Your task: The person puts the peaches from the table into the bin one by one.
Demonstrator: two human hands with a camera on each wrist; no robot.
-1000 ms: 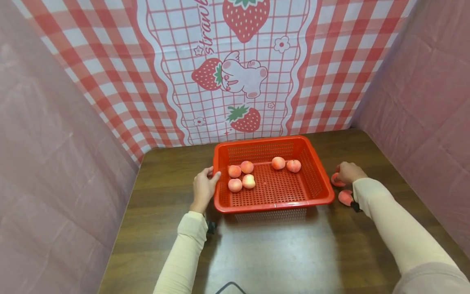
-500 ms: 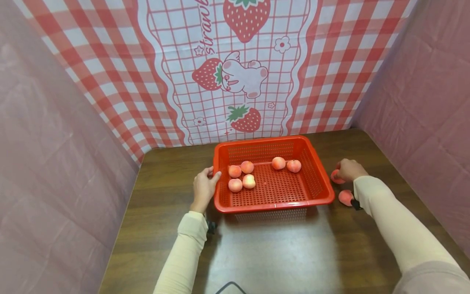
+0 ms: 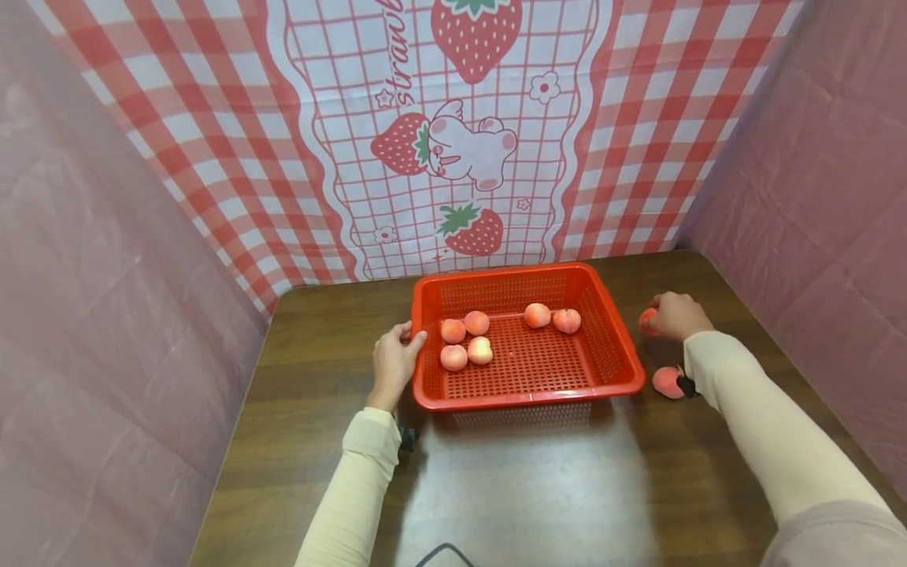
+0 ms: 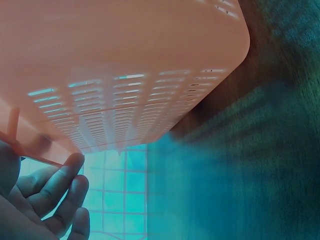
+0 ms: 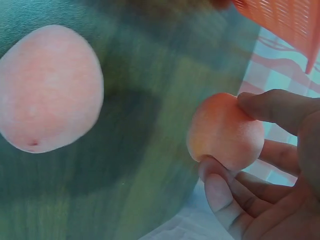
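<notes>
A red plastic basket [image 3: 527, 398] stands on the table, with several peaches [image 3: 453, 357] at its left and two more peaches [image 3: 538, 315] toward its right back. My left hand [image 3: 394, 364] grips the basket's left rim, thumb over the top and fingers under the lip, as the left wrist view shows from below. To the right of the basket, my right hand [image 3: 679, 316] pinches a peach [image 5: 227, 131] between thumb and fingers. Another peach [image 3: 668, 382] lies on the table just below that hand, large at the left of the right wrist view.
The wooden table [image 3: 305, 465] runs back to a red-and-white checked cloth [image 3: 283, 189] printed with strawberries. Pink fabric [image 3: 822, 205] hangs along the right side and more along the left. A dark cable [image 3: 445, 546] loops at the front edge.
My right hand has moved slightly away from me, toward the back of the table, with the peach in its fingers. The left hand, the basket and the other peaches have stayed in place.
</notes>
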